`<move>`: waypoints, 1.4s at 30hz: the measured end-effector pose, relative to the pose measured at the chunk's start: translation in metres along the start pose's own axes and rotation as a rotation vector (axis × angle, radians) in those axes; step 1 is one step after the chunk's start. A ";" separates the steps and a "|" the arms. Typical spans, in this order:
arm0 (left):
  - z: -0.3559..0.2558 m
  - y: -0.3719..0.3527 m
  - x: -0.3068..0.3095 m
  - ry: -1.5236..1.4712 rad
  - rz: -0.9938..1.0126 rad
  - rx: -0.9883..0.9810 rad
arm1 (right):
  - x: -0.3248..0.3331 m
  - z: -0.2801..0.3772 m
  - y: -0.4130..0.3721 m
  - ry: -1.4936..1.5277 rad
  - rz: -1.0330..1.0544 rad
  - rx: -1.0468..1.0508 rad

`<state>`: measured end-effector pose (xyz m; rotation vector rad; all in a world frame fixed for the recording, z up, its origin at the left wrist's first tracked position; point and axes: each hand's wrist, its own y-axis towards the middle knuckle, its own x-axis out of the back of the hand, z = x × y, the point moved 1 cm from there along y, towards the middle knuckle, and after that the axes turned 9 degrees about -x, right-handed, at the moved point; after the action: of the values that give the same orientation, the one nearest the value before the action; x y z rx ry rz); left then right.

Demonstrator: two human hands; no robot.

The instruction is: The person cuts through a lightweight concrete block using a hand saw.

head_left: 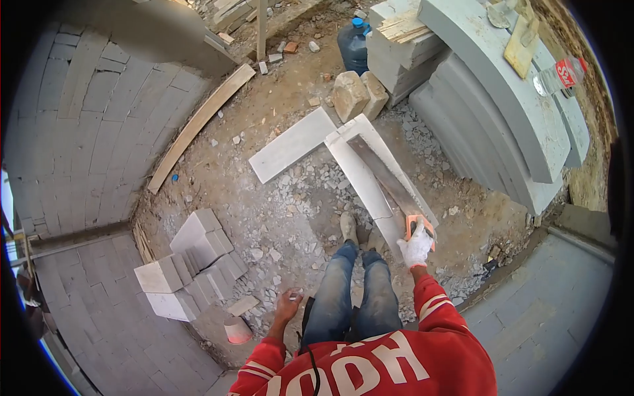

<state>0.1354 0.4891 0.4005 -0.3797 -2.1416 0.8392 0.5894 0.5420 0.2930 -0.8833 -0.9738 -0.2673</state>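
My right hand (416, 247), in a white glove, is closed round the orange handle of a hand saw (386, 173). The saw's long dark blade lies lengthwise over a pale block (362, 181), which slants from near my right hand towards rough stones. A crack or cut line crosses the block's left face. My left hand (288, 306) is bare and hangs low beside my left leg, its fingers curled. Something small and whitish shows at its fingertips, too small to name. A flat pale slab (292, 145) lies on the ground beyond the block.
Stacked grey blocks (462, 125) stand at the right, with a plastic bottle (560, 77) on top. A blue water jug (353, 47) is behind two stones (351, 96). More blocks (198, 261) and a bucket (237, 330) sit at left. Rubble (297, 191) covers the ground.
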 end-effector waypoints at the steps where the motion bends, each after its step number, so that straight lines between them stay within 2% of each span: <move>1: 0.004 0.000 -0.001 -0.012 -0.001 0.051 | 0.001 0.001 -0.004 0.037 -0.037 0.023; 4: 0.012 0.007 -0.002 -0.025 -0.084 0.096 | 0.020 0.031 -0.031 0.077 -0.032 0.073; 6: -0.004 0.020 0.004 -0.171 -0.196 0.087 | 0.032 0.065 -0.059 0.219 0.022 0.071; 8: -0.012 0.046 -0.001 -0.341 -0.212 0.035 | 0.030 0.104 -0.082 0.246 0.094 0.111; 10: -0.038 0.070 -0.002 -0.437 -0.129 -0.058 | 0.026 0.145 -0.103 0.376 0.275 0.045; 12: -0.070 0.094 -0.002 -0.942 0.128 0.141 | 0.005 0.182 -0.118 0.456 0.284 0.172; 14: -0.073 0.126 -0.017 -0.973 0.090 0.186 | -0.010 0.230 -0.131 0.445 0.370 0.165; 16: -0.063 0.170 -0.016 -0.997 0.068 0.204 | -0.027 0.277 -0.138 0.400 0.428 0.160; 18: -0.035 0.207 -0.021 -1.093 -0.037 0.302 | -0.077 0.300 -0.135 0.382 0.344 0.237; 19: 0.008 0.233 -0.036 -1.033 -0.069 0.127 | -0.107 0.307 -0.132 0.287 0.299 0.269; 20: 0.023 0.235 -0.034 -1.062 -0.052 0.173 | -0.120 0.324 -0.132 0.288 0.415 0.137; 22: 0.040 0.271 0.001 -1.420 -0.001 0.422 | -0.152 0.364 -0.129 0.249 0.398 0.219; 24: 0.053 0.294 0.038 -1.332 -0.015 0.502 | -0.192 0.384 -0.121 0.186 0.370 0.256; 26: 0.084 0.325 0.051 -0.963 0.106 0.224 | -0.218 0.406 -0.114 0.237 0.546 0.016; 27: 0.101 0.337 0.051 -1.006 0.076 0.189 | -0.231 0.401 -0.114 0.232 0.500 0.021; 28: 0.120 0.347 0.053 -1.030 0.032 0.260 | -0.242 0.393 -0.113 0.215 0.511 0.002; 29: 0.133 0.355 0.062 -1.050 -0.010 0.333 | -0.246 0.385 -0.112 0.344 0.490 -0.120; 30: 0.147 0.362 0.074 -0.862 -0.056 0.310 | -0.247 0.375 -0.111 0.472 0.461 -0.244; 31: 0.163 0.370 0.086 -0.672 -0.098 0.278 | -0.251 0.354 -0.107 0.351 0.365 -0.172; 33: 0.205 0.391 0.096 -0.447 -0.141 0.250 | -0.227 0.349 -0.095 0.185 0.412 -0.224; 35: 0.276 0.418 0.084 -0.325 -0.175 0.320 | -0.216 0.333 -0.085 0.118 0.443 -0.251; 37: 0.326 0.442 0.082 0.045 -0.217 0.377 | -0.202 0.332 -0.080 -0.006 0.388 -0.147; 38: 0.327 0.447 0.092 0.195 -0.274 0.418 | -0.199 0.326 -0.081 -0.006 0.379 -0.159; 39: 0.331 0.457 0.107 0.243 -0.129 0.545 | -0.196 0.319 -0.085 -0.060 0.359 -0.144; 40: 0.322 0.468 0.108 0.244 -0.123 0.532 | -0.195 0.311 -0.087 -0.112 0.339 -0.125; 42: 0.312 0.484 0.107 0.674 -0.254 0.559 | -0.194 0.303 -0.097 -0.121 0.367 -0.211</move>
<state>-0.1766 0.7628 -0.0129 -0.0717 -1.2399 0.9497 0.2424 0.6750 0.2654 -1.2633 -0.8849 -0.0022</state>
